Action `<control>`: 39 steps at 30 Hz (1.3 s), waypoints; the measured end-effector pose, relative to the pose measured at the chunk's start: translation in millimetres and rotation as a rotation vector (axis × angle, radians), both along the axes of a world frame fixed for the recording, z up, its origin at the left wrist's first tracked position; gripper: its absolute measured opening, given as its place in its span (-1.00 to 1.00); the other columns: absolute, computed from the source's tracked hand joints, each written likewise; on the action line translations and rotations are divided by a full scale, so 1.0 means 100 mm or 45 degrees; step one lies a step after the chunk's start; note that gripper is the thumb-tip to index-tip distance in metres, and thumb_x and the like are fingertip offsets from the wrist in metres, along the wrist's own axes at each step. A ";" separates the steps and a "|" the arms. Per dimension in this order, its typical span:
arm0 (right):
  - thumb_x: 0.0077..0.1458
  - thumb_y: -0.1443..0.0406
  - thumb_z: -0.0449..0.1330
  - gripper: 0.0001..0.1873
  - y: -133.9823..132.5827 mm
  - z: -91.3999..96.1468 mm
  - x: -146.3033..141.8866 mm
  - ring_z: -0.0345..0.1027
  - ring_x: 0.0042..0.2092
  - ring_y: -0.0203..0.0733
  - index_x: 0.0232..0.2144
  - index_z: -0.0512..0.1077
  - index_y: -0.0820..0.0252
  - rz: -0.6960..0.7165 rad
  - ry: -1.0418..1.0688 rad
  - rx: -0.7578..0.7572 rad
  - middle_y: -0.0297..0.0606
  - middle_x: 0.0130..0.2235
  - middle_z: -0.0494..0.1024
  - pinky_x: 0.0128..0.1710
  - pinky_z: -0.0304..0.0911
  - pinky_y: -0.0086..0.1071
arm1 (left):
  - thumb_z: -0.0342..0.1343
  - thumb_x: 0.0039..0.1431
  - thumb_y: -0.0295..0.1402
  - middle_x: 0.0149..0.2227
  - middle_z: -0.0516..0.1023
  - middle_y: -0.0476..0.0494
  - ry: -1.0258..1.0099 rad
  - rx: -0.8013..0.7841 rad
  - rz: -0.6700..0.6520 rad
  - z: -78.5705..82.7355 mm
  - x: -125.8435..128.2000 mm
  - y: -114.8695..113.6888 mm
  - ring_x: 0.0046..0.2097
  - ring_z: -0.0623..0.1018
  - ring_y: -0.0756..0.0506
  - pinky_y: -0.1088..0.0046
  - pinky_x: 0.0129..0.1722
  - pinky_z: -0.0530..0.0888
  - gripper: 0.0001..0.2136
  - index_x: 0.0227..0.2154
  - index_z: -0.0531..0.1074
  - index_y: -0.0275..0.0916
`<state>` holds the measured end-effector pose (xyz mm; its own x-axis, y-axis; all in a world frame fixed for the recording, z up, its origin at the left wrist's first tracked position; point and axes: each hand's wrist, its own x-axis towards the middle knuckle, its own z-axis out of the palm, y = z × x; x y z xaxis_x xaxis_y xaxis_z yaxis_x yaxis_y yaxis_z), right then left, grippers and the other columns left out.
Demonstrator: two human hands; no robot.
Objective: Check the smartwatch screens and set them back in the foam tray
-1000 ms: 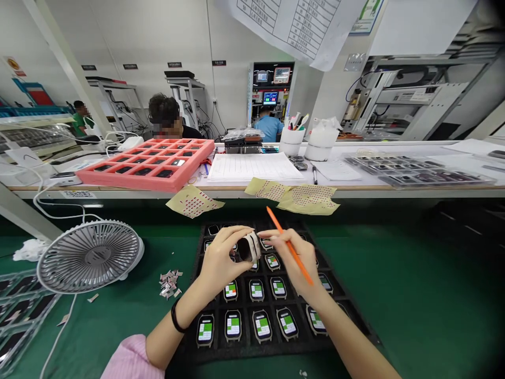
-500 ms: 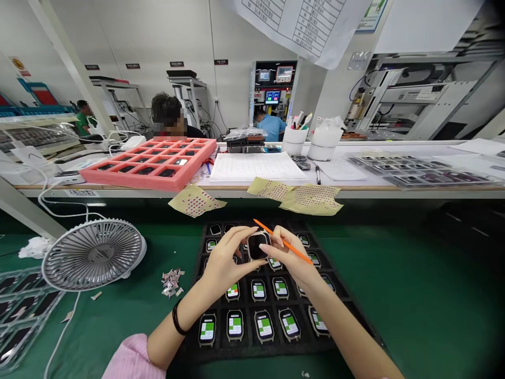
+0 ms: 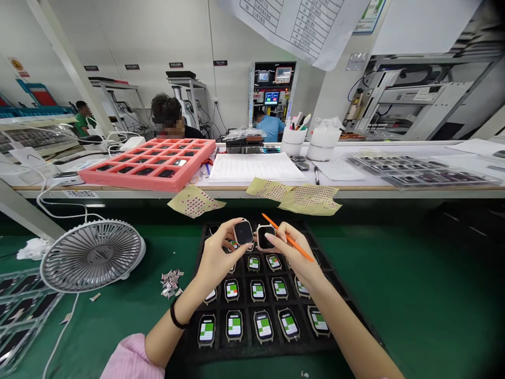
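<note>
My left hand [image 3: 218,258] pinches a square smartwatch body [image 3: 243,232] with a dark screen and a grey case. My right hand [image 3: 294,253] holds a second square watch body [image 3: 265,237] with a rose-toned case, and an orange stick [image 3: 289,239] lies between its fingers. The two watches are close together but apart. Below both hands sits a black foam tray [image 3: 236,351] with rows of watches showing green and white screens. My hands hide the tray's upper rows.
A white desk fan [image 3: 92,256] and a pile of small paper scraps [image 3: 171,282] lie left of the tray. Clear plastic trays [image 3: 23,316] sit at far left. Yellow perforated sheets [image 3: 195,201] hang over the bench edge. A pink tray [image 3: 148,164] stands on the bench.
Earlier a single watch body showed between my hands, with a white strip around it in the oldest frame. Now one watch shows in each hand, and the hands stand further apart.
</note>
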<state>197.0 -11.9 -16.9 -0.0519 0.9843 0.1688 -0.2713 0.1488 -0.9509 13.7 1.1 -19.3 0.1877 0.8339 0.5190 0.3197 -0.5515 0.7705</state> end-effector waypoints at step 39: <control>-0.03 0.04 0.27 -0.53 0.08 -0.14 0.04 0.27 -0.43 -0.24 -0.57 0.05 0.09 -0.085 -0.270 0.109 -0.44 -0.53 0.20 -0.37 0.29 -0.33 | 0.19 0.05 -0.40 -0.12 0.49 -0.15 -0.109 -0.204 -0.090 -0.02 0.02 0.04 -0.21 0.53 -0.04 0.58 -0.44 0.44 -0.60 -0.02 0.27 -0.17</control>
<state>201.5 -3.7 -30.5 -0.0306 0.9694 0.2438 -0.0537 0.2419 -0.9688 15.8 5.4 -21.5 0.2098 0.8933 0.3976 0.2141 -0.4387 0.8727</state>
